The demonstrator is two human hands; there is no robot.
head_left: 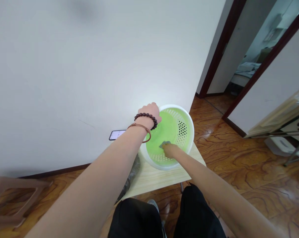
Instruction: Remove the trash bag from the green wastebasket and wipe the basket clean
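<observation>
A round light-green basket [170, 127] with a white rim and rows of holes stands on a small pale wood-grain table [149, 180]. My left hand [150, 110], with a beaded bracelet and a brown cord on the wrist, is closed at the far left part of its rim; the fingertips are hidden. Inside the basket, my right hand [169, 151] pinches a small grey cloth [164, 144] against the green inner surface near the front.
A lit phone [116, 134] lies left of the basket by the white wall [90, 72]. A dark, crumpled plastic bag [131, 177] rests at the table's left edge. On the wood floor are a brown stool [22, 198] at left and a white box [279, 145] at right.
</observation>
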